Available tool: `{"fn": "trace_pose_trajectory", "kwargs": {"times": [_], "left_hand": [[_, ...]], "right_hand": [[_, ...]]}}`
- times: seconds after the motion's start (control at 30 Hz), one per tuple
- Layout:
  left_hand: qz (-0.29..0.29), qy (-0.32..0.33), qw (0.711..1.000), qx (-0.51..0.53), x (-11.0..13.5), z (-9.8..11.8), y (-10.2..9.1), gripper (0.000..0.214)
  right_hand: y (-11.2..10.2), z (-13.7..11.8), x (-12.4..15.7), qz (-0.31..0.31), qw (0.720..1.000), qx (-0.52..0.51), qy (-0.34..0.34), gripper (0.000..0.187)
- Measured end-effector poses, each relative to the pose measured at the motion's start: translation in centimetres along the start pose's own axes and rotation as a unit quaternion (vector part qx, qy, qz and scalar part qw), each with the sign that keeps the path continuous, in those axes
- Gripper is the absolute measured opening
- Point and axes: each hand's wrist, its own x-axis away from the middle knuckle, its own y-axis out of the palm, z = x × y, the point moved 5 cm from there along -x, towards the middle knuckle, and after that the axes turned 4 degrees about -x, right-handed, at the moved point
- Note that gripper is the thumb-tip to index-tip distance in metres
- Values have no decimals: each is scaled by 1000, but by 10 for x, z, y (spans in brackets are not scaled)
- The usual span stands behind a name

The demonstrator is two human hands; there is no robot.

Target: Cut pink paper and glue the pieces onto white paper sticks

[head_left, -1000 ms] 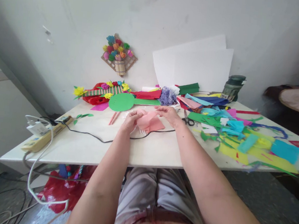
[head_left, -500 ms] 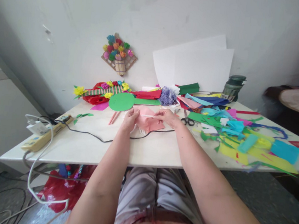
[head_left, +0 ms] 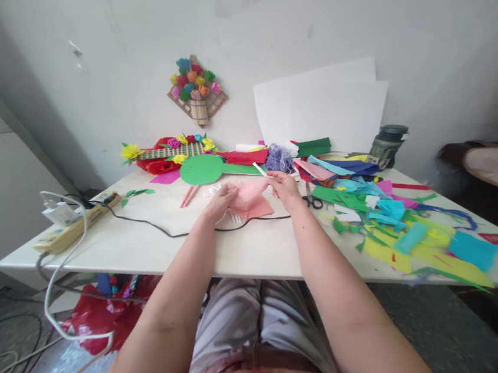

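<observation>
My left hand [head_left: 221,200] rests on the white table [head_left: 251,252], its fingers closed on the left edge of a pink paper piece [head_left: 253,202]. My right hand [head_left: 285,189] hovers just right of the pink paper and pinches a thin white stick [head_left: 259,169] that points up and to the left. A black cable [head_left: 168,229] runs under the pink paper. Two pink sticks [head_left: 189,195] lie on the table to the left of my left hand.
Scissors [head_left: 314,202] lie right of my right hand. Coloured paper scraps [head_left: 405,226] cover the table's right side. A green paper paddle [head_left: 201,169], purple yarn [head_left: 279,157], white sheets [head_left: 323,108] and a green jar [head_left: 387,144] stand at the back. A power strip [head_left: 71,227] sits left.
My right hand picked up the thin white stick from over the pink paper and lifted it up and back. My left hand lowered onto the paper's left edge.
</observation>
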Motion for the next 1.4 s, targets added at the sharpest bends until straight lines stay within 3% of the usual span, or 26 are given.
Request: {"fn": "trace_pose_trajectory", "kwargs": {"times": [0.2,0.47,0.67,0.83,1.0,1.4], "left_hand": [[-50,2,998,-39,2,3,3,26],[-69,-17,996,-46,4,6,7,22],[-65,-15,997,-48,4,6,6,19],[-71,-8,996,-59,4,6,6,15],[-67,-9,995,-76,2,3,5,12],[-27,21,999,-41,1,9,-1,16]], "right_hand": [[-2,1,-1,17,1000,8,-11,33],[-17,2,-10,94,974,176,-110,27],[-5,-9,-2,13,964,237,-121,26],[11,-25,10,-80,965,192,-161,23],[20,-15,12,-168,963,182,-110,23],[19,-1,6,-136,975,158,-79,21]]}}
